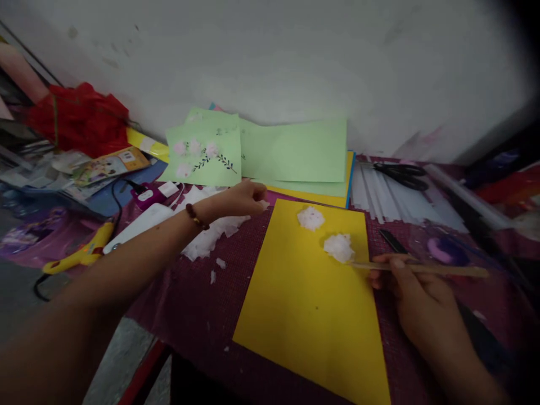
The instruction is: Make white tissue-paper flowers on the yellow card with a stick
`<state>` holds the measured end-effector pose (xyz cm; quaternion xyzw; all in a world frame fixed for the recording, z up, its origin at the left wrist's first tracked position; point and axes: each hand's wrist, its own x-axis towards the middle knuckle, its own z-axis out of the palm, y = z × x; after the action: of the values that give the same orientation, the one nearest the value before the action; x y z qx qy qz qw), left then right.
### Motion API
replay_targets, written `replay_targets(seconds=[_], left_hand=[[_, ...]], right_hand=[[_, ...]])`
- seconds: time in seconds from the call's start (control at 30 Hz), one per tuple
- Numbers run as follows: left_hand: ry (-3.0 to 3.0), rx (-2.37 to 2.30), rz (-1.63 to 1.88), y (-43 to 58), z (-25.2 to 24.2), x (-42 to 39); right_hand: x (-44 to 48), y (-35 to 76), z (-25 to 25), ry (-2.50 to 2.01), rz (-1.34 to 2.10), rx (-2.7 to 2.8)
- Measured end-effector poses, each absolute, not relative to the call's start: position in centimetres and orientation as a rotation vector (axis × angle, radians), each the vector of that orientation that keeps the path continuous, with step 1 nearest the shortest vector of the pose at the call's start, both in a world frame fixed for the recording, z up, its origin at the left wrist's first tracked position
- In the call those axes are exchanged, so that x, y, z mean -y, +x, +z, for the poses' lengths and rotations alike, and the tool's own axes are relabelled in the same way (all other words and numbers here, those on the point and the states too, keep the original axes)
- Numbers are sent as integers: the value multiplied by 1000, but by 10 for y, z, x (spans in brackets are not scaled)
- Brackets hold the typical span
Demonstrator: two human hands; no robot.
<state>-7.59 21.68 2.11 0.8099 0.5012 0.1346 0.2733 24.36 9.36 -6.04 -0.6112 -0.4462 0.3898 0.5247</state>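
Note:
A yellow sheet of paper (307,298) lies in front of me with two white paper flowers on it, one upper flower (311,218) and one lower flower (338,247). My right hand (415,292) grips a thin wooden stick (453,271). The stick's left end reaches the edge of the lower flower; whether it touches is unclear. Beyond the sheet's upper left corner, my left hand (247,198) is closed in a pinch. A pale bit shows by its fingertips, too small to name. Torn white paper pieces (206,239) lie beneath my left forearm.
Green sheets (295,152) lean on the wall, one card (202,149) decorated with pink flowers. At left are a yellow glue gun (86,250), a white phone (139,225) and a red bundle (84,118). Black scissors (403,173) rest on white sticks (371,194) at right.

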Motion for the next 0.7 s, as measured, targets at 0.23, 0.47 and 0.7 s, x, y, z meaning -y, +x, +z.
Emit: replay_targets(seconds=[0.23, 0.47, 0.7], left_hand=[[1487, -1046, 373, -25, 5, -159], [1252, -981, 349, -3, -17, -155], [1545, -965, 536, 4, -20, -157]], right_hand=[[-89, 240, -57, -1325, 1079, 1129], [-86, 237, -55, -1246, 1082, 1196], [-83, 231, -49, -1238, 999, 1219]])
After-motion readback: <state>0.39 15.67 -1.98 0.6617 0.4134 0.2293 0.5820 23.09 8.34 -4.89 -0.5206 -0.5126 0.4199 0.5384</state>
